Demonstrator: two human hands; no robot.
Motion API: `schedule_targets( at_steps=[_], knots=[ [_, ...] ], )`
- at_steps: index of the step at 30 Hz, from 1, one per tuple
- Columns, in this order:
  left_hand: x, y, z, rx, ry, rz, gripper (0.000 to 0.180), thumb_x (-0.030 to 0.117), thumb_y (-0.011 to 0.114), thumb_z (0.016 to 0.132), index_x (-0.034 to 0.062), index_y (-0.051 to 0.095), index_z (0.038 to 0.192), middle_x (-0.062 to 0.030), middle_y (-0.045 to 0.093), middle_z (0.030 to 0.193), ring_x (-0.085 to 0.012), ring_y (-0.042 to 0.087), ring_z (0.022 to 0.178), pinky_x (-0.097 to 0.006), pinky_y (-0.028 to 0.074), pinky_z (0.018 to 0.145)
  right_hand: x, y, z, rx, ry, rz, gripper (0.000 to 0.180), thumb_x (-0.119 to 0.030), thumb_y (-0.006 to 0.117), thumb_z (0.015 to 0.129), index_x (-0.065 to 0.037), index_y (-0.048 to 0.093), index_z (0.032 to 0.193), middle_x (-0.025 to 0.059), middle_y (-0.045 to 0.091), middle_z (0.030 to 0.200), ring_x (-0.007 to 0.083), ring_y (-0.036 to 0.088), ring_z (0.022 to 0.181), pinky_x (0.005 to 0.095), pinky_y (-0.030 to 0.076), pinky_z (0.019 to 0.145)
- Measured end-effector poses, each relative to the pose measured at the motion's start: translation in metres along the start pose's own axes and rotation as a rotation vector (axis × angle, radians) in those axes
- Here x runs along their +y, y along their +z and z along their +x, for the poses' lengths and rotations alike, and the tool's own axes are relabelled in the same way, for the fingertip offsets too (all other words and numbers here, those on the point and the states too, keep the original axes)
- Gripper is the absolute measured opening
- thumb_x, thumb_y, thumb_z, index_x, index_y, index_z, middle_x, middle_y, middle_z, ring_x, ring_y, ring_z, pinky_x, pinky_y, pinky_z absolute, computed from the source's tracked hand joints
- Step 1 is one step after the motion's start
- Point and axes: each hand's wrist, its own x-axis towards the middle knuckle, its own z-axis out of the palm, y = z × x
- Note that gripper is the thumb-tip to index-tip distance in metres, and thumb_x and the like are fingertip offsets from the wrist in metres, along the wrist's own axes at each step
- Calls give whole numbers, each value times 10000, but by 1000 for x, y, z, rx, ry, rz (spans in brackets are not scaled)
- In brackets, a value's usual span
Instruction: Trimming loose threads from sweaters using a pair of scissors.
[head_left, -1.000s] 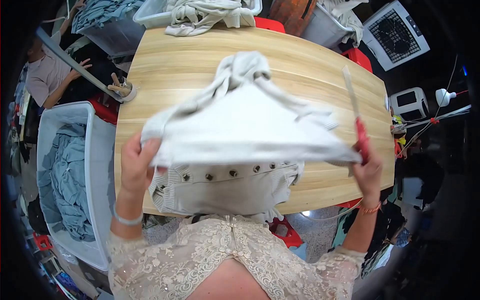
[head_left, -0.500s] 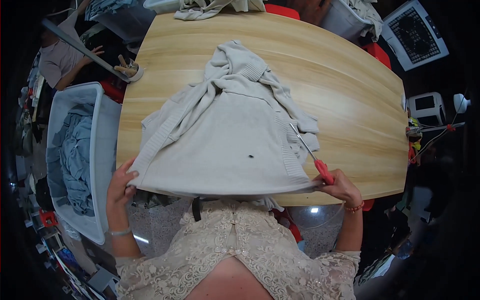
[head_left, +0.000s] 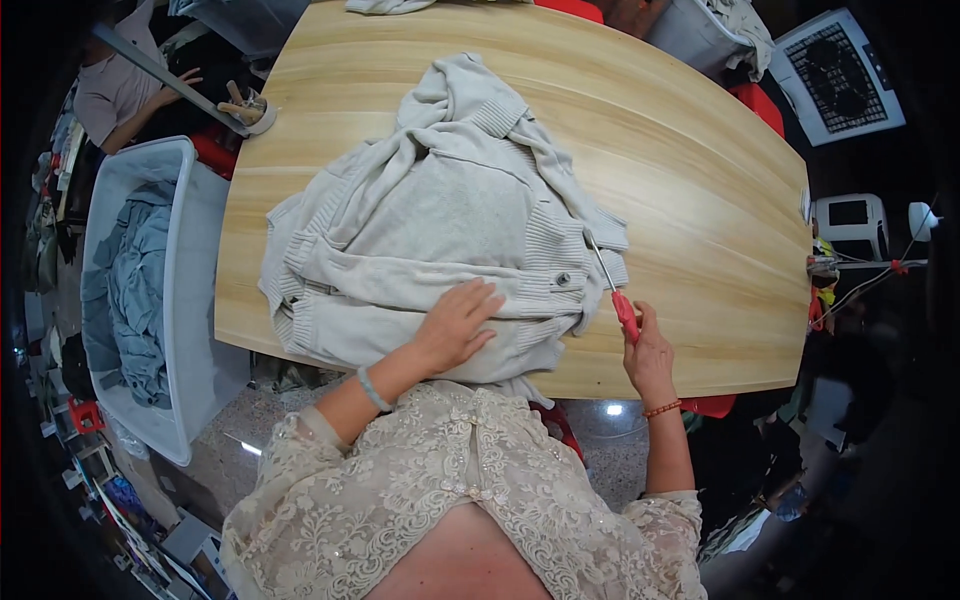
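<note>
A pale grey knit cardigan (head_left: pixel 440 210) lies on the wooden table in front of me, its lower part folded up in soft layers. Ribbed bands show on its edges, and a dark round button (head_left: pixel 562 280) sits at its right side. My left hand (head_left: pixel 458 325) rests palm down on the folded knit, fingers stretched out. Just off the cardigan's right edge, my right hand (head_left: pixel 648 350) is closed around the red handle of what look like scissors (head_left: pixel 624 312). Their thin metal blades point away from me, with the tip by the ribbed edge.
The wooden table (head_left: pixel 710 250) reaches away to the right. Left of it stands a white bin (head_left: pixel 180 300) of blue-grey garments. More bins of clothes and a red stool (head_left: pixel 757 108) are at the far side. A person's arm (head_left: pixel 150 115) shows at the far left.
Both hands have let go of the cardigan's lower corners. Its near part now lies folded over. My left hand has come to the middle; my right has shifted slightly left with the scissors.
</note>
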Motion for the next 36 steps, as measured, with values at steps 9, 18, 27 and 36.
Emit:
schedule_targets(
  at_steps=[9, 18, 27, 36],
  knots=[
    [-17, 62, 35, -336, 264, 337, 593, 448, 586, 886, 106, 515, 1365, -113, 399, 1496, -327, 266, 1435, -500, 115, 1201, 7, -20, -38, -367, -84, -128, 193, -246, 655, 873, -68, 604, 928, 186, 618, 692, 394, 611, 687, 488, 471, 641],
    [-28, 70, 31, -383, 238, 298, 637, 466, 572, 873, 129, 475, 1405, -87, 356, 1534, -326, 221, 1461, -510, 101, 1192, -94, 4, -1, -421, -364, 62, 258, -312, 658, 878, -82, 604, 983, 176, 635, 681, 390, 634, 666, 489, 477, 604],
    [-22, 69, 31, -318, 246, 196, 601, 435, 555, 901, 89, 484, 1387, -119, 366, 1525, -329, 230, 1458, -495, 118, 1196, -106, 17, 10, -391, -345, 31, 252, -278, 678, 855, -70, 623, 987, 194, 643, 697, 400, 642, 684, 488, 493, 620],
    [-28, 59, 21, -340, 256, 225, 583, 387, 594, 899, 78, 475, 1378, -148, 353, 1520, -335, 274, 1435, -473, 168, 1191, -30, -30, -46, -467, -80, 21, 215, -202, 645, 882, -81, 592, 1052, 194, 641, 810, 381, 636, 776, 470, 494, 694]
  ],
)
